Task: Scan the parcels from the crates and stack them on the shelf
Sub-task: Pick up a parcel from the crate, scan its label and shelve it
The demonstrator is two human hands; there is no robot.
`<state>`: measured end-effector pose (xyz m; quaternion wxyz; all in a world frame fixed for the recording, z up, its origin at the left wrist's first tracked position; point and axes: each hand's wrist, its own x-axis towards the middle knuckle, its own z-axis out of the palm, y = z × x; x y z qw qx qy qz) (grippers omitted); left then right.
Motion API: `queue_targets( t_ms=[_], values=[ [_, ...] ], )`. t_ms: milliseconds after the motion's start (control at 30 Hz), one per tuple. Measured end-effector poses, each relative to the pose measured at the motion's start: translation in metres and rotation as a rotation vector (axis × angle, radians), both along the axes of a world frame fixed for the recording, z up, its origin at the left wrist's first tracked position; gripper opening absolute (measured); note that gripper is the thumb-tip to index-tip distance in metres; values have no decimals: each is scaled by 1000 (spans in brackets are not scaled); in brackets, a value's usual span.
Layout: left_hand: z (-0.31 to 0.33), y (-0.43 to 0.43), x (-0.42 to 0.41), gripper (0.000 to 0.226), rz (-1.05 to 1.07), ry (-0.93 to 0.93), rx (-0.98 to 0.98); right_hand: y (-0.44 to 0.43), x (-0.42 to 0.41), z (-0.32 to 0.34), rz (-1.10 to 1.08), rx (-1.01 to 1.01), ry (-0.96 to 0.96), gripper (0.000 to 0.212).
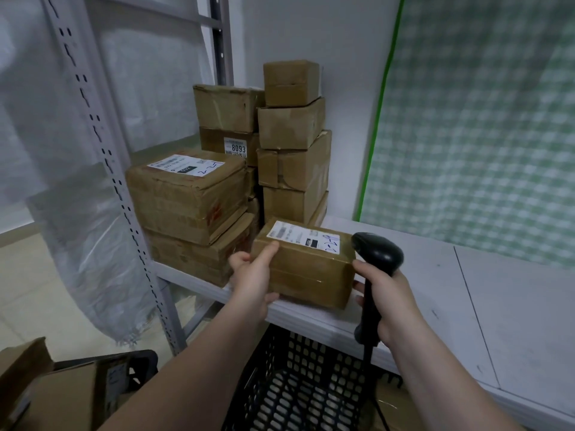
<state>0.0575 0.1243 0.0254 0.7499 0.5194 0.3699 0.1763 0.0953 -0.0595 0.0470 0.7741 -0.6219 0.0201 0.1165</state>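
A small brown parcel (306, 269) with a white label on top rests at the front edge of the white shelf (513, 300). My left hand (253, 276) grips its left end, thumb on top. My right hand (387, 301) holds a black handheld scanner (376, 253) by its handle, and its fingers touch the parcel's right side. Behind the parcel stand stacked brown parcels (292, 150), and a large labelled parcel (189, 194) lies to the left on another one.
A black perforated crate (298, 384) sits below the shelf edge. Another crate with cardboard boxes (62, 393) is at the lower left. A grey perforated shelf upright (124, 194) and a hanging plastic sheet are at left, and a green checked curtain (482, 119) at right.
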Motion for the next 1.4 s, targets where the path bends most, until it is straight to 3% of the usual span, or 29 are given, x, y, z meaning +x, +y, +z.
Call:
queue_targets(
  t_ms=[167, 400, 500, 700, 833, 933, 1033, 1133, 1233, 1400],
  values=[
    [52, 0, -11, 82, 110, -83, 87, 0, -20, 40, -2, 49, -134, 27],
    [150, 48, -30, 78, 279, -187, 123, 33, -41, 115, 197, 182, -253, 14],
    [180, 76, -34, 83, 332, -199, 133, 60, -39, 136, 289, 157, -260, 23],
    [191, 136, -24, 103, 489, -141, 162, 108, -29, 140, 393, 56, -182, 35],
    [176, 161, -16, 122, 448, -111, 173, 128, -23, 127, 421, 0, -150, 37],
    [165, 142, -24, 110, 337, -22, 517, 132, -19, 116, 434, -4, -137, 32],
    [147, 119, -26, 106, 227, -63, 926, 132, -17, 109, 416, -16, -119, 34],
    [134, 116, -21, 92, 185, 75, 1264, 129, -17, 103, 395, -26, -104, 37],
    [135, 115, -16, 79, 268, 164, 1340, 120, -20, 98, 382, -33, -111, 33],
    [140, 99, -15, 95, 193, 144, 1263, 89, -27, 85, 353, -68, -126, 19]
  ],
)
